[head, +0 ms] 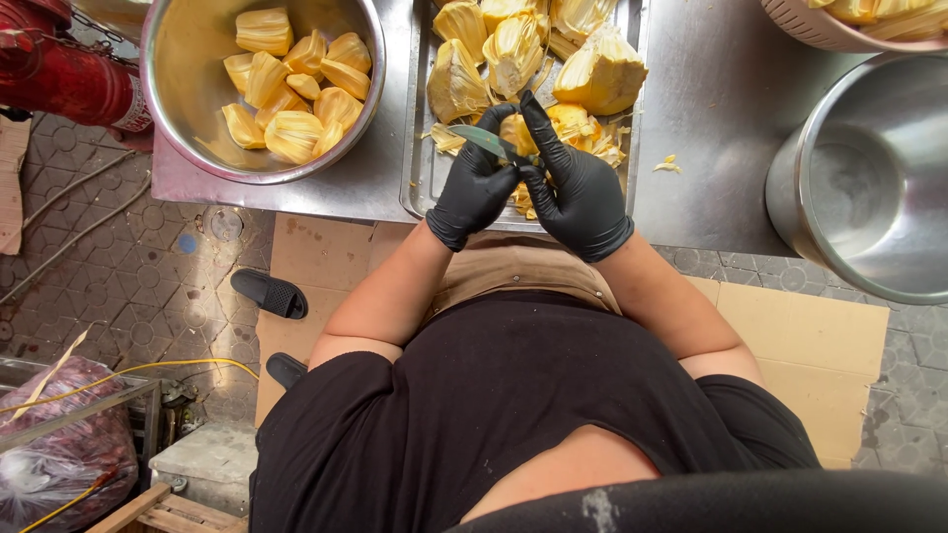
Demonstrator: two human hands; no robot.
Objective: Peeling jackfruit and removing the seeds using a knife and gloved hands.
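Both gloved hands working a jackfruit piece over a metal tray.

Left hand (474, 188): fingers clamped on a knife (481, 141), blade lying across the fingertips. Right hand (578, 183): fingers closed around a yellow jackfruit piece (520, 133), touching the blade. Tray (420, 178) of fruit chunks lies beneath the fingers on the steel surface (711, 118); bowl of cleaned pods (286, 94) sits left of the fingers.

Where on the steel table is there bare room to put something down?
Bare steel lies between the tray and the empty pot; only a small scrap is there. A narrower strip lies between the bowl of peeled pods and the tray. The tray is crowded with fruit pieces; both gloved hands, left, right, work over it.
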